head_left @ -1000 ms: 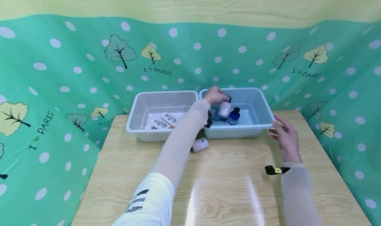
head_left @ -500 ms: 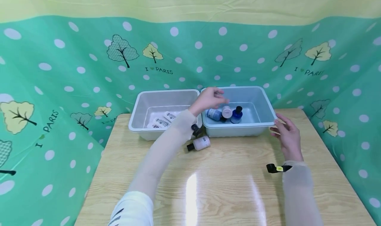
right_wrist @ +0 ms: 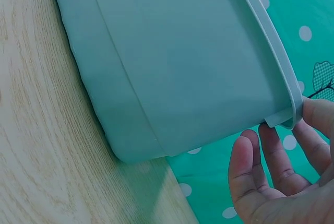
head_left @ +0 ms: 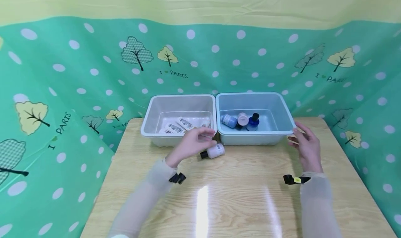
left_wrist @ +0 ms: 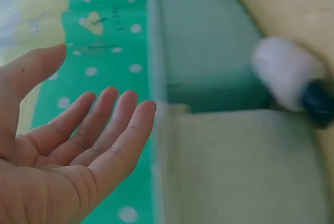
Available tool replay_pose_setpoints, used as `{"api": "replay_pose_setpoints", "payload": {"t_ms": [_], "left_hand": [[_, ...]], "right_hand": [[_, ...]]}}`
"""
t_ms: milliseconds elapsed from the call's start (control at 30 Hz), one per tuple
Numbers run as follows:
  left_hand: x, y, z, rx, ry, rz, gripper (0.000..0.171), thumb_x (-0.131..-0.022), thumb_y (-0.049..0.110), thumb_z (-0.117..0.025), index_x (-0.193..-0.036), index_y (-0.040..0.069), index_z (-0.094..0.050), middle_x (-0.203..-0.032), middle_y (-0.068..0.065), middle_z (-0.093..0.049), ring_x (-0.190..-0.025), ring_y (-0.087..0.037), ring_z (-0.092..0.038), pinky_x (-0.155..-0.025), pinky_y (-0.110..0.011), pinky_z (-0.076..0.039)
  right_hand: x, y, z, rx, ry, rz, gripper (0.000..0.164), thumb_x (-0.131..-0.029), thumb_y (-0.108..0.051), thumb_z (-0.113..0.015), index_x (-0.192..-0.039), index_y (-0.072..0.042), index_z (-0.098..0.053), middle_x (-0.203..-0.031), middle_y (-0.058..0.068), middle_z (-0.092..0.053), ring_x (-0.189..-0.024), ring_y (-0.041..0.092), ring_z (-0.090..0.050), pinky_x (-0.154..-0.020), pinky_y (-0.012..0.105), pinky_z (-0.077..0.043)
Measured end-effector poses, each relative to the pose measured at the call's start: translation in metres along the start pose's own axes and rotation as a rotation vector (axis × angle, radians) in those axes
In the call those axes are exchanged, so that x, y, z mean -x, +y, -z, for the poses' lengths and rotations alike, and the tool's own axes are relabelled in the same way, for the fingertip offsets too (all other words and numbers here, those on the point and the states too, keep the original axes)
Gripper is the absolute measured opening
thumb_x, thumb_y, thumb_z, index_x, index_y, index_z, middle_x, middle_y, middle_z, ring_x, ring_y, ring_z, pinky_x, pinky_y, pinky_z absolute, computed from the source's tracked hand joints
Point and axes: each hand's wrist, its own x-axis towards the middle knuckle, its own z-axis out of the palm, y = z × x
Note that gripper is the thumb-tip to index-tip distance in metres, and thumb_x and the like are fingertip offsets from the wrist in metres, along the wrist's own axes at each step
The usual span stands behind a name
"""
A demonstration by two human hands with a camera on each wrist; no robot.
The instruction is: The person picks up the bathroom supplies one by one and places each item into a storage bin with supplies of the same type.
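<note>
My left hand hovers with nothing in it by the front rim of the grey bin, its fingers relaxed in the left wrist view. Just beyond its fingertips, a bottle of pale pink liquid with a black cap lies on its side on the table. At the front right corner of the light blue bin, my right hand pinches the rim, thumb on top and fingertips beneath. Inside that bin are a blue bottle lying down, a pale pink bottle and an upright dark blue bottle.
Several white tubes lie in the grey bin, which stands directly left of the blue one. Both bins stand at the back of the wooden table, against a green dotted curtain.
My left hand let go of the pale pink bottle inside the blue bin, then came out over the rim, leftward and toward me. My right hand stays at the bin's corner.
</note>
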Motion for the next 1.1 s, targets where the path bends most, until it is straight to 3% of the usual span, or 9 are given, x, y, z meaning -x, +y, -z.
{"api": "replay_pose_setpoints", "payload": {"t_ms": [300, 533, 667, 833, 1100], "left_hand": [[0.028, -0.064, -0.019, 0.154, 0.069, 0.075, 0.042, -0.089, 0.011, -0.076, -0.126, -0.004, -0.062, -0.121, -0.023, -0.065, -0.105, -0.032, -0.066, -0.085, -0.031, -0.057], [0.036, -0.097, -0.031, 0.105, 0.133, 0.092, 0.048, -0.089, 0.018, -0.077, -0.128, -0.004, -0.061, -0.126, -0.021, -0.063, -0.107, -0.032, -0.065, -0.090, -0.032, -0.056], [0.035, -0.109, -0.036, 0.103, 0.160, 0.110, 0.053, -0.088, 0.018, -0.078, -0.131, -0.005, -0.057, -0.129, -0.023, -0.061, -0.109, -0.034, -0.065, -0.089, -0.033, -0.056], [0.030, -0.121, -0.041, 0.134, 0.150, 0.183, 0.059, -0.087, 0.017, -0.079, -0.136, -0.006, -0.054, -0.132, -0.023, -0.058, -0.108, -0.033, -0.065, -0.078, -0.029, -0.059], [0.023, -0.132, -0.047, 0.328, 0.171, 0.294, 0.056, -0.087, 0.009, -0.079, -0.134, -0.009, -0.054, -0.125, -0.025, -0.060, -0.097, -0.031, -0.069, -0.075, -0.033, -0.060]], "right_hand": [[0.000, -0.001, 0.003, 0.012, 0.017, 0.005, 0.051, -0.094, -0.023, -0.072, -0.143, -0.016, -0.057, -0.112, 0.002, -0.060, -0.082, 0.016, -0.070, -0.067, 0.025, -0.059], [0.001, 0.000, 0.003, 0.056, 0.034, -0.013, 0.052, -0.094, -0.028, -0.072, -0.143, -0.019, -0.058, -0.115, -0.001, -0.060, -0.084, 0.016, -0.069, -0.068, 0.024, -0.059], [0.002, 0.000, 0.003, 0.057, 0.033, -0.023, 0.053, -0.094, -0.029, -0.071, -0.144, -0.020, -0.057, -0.117, -0.001, -0.059, -0.086, 0.016, -0.068, -0.069, 0.024, -0.059], [0.002, 0.000, 0.002, 0.059, 0.037, -0.025, 0.053, -0.094, -0.029, -0.071, -0.144, -0.020, -0.056, -0.116, -0.001, -0.059, -0.085, 0.017, -0.068, -0.069, 0.025, -0.059], [0.001, 0.001, -0.001, 0.052, 0.022, -0.011, 0.051, -0.094, -0.028, -0.072, -0.143, -0.020, -0.058, -0.112, 0.000, -0.061, -0.083, 0.017, -0.069, -0.069, 0.026, -0.060]]}}
